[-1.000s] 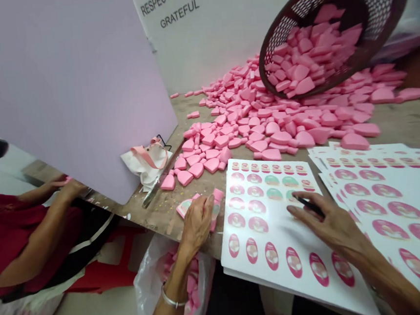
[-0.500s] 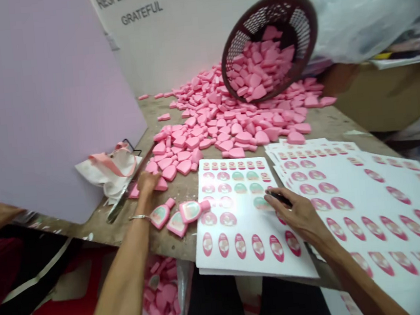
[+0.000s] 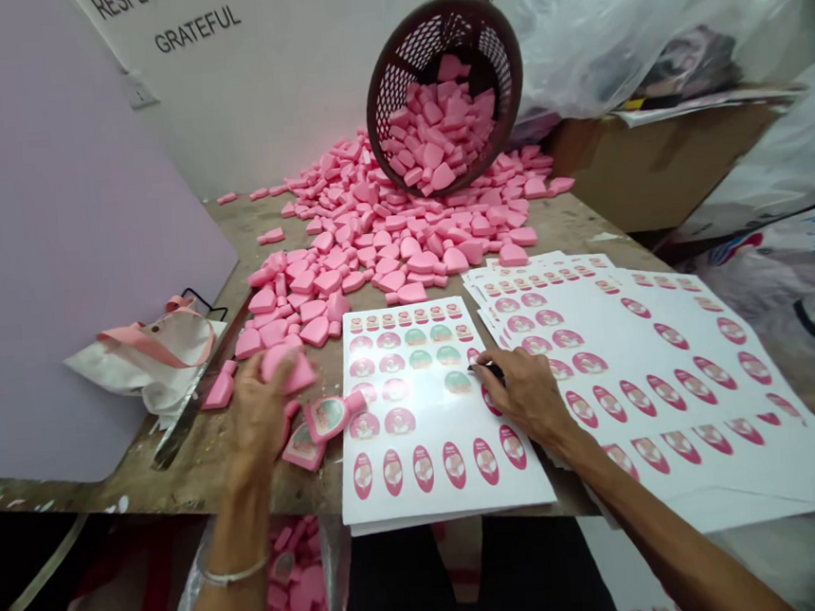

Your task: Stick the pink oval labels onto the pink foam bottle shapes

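My left hand (image 3: 255,404), slightly blurred, grips a plain pink bottle-shaped piece (image 3: 293,371) between thumb and fingers. Beside it lie two pink pieces with green-and-white stickers: one labelled piece (image 3: 330,417) overlaps the sheet's left edge, another labelled piece (image 3: 304,447) sits just below. A third is partly hidden behind the hand. My right hand (image 3: 526,395) rests over the right side of a white sticker sheet (image 3: 432,420), closed on a slim black tool (image 3: 490,370) whose exact kind is unclear. Its tip is near a green sticker (image 3: 457,382) on that sheet.
A brown basket (image 3: 370,109) lies tipped at the back, its pink pieces spilling into a large heap (image 3: 402,239). More sticker sheets (image 3: 639,342) fan out at right. A white bag (image 3: 133,358) and a flat metal strip (image 3: 176,435) lie left. A bag of pieces (image 3: 296,591) is below.
My left hand has lifted a pink piece from the heap's near edge and brought it closer to the labelled pieces. My right hand stays at the sheet. The view has swung right.
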Tool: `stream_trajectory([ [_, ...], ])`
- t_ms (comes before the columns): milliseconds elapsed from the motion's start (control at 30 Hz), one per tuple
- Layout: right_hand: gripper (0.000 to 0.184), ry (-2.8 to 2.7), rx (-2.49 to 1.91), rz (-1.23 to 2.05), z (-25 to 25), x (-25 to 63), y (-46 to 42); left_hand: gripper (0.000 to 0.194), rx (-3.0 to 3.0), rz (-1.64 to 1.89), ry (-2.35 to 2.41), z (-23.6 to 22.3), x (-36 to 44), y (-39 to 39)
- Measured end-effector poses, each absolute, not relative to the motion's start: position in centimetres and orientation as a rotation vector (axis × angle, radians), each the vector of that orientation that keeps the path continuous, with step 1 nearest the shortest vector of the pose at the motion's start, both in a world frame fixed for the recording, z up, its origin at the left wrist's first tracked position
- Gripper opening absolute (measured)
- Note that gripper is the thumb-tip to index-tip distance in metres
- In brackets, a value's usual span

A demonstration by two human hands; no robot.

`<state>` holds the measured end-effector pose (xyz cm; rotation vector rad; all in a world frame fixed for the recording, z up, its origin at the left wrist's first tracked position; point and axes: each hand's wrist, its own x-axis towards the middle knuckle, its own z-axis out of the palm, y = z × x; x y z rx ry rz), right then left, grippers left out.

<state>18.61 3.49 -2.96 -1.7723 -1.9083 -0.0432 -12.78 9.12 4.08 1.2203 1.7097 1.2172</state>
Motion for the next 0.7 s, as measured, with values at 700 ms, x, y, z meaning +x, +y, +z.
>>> stream_trajectory([
  [700,0.013,-1.911,-1.754,-0.055,-3.3,18.0,3.8,0.034,1.239,0.970,1.200,-1.8,1.7,3.8],
])
